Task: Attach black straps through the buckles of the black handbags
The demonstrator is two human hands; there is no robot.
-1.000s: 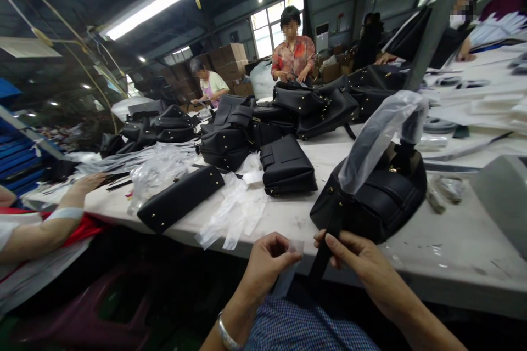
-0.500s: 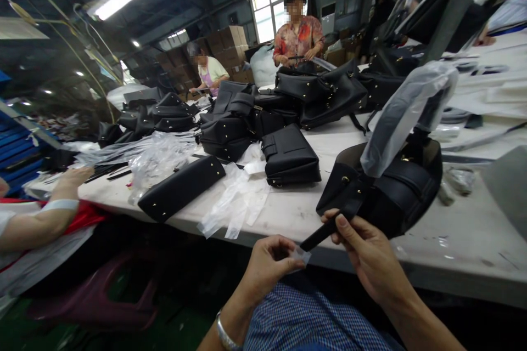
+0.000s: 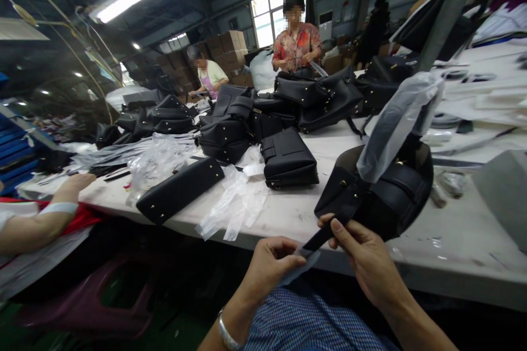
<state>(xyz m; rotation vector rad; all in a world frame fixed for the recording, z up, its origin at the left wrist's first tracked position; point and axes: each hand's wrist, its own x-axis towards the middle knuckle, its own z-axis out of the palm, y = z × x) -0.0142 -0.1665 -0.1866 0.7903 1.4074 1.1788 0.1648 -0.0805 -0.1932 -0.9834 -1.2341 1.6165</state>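
Observation:
A black strap [image 3: 318, 238] runs slantwise between my two hands, over the table's front edge. My right hand [image 3: 362, 249] pinches it near its upper part, thumb on top. At its lower end my left hand [image 3: 278, 260] is closed on a piece of clear plastic film [image 3: 300, 270], which hangs below the fingers around or against the strap tip; which of these I cannot tell. Just beyond my right hand stands a black handbag [image 3: 405, 192] with gold studs. Its raised handle is covered by a clear plastic sleeve [image 3: 382, 131].
Black bags [image 3: 290, 159] lie piled along the white table [image 3: 284, 214]. Crumpled plastic [image 3: 158, 159] and white film strips [image 3: 234, 205] lie at its left. A co-worker's arm [image 3: 57, 216] rests at far left; two people stand across the table. A metal post [image 3: 442, 27] slants at right.
My left hand has come slightly closer to my right along the strap. More of the plastic film now shows below its fingers. The view has shifted a little.

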